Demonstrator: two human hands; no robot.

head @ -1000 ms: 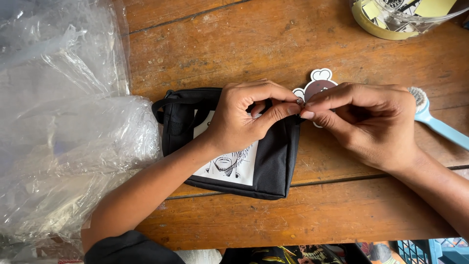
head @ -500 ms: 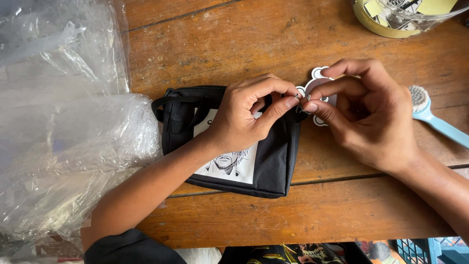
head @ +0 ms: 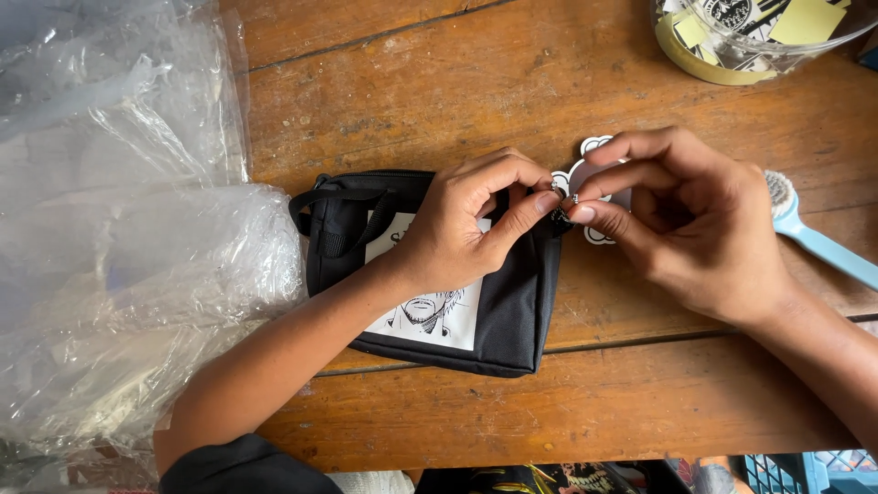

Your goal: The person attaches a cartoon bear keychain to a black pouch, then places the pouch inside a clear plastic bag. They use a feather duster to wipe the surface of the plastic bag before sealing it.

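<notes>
Worn wooden planks [head: 585, 82] carry the scene. Fingertips of both hands meet at the right end of a black pouch [head: 512, 311], pinching a small metal ring [head: 558, 189] beside its zipper. The left hand [head: 457, 233], resting on the pouch, presses thumb and forefinger together on the ring; the right hand [head: 690, 229], just right of the pouch, nips it from the other side, half covering a white-edged charm [head: 594, 146]. Judging by the grip, the charm's ring is being joined to the zipper and is not yet released. Crumpled clear plastic wrap [head: 119, 238] lies left of the pouch, a blue brush [head: 814, 240] right, a sticker-filled bowl [head: 750, 41] above.
</notes>
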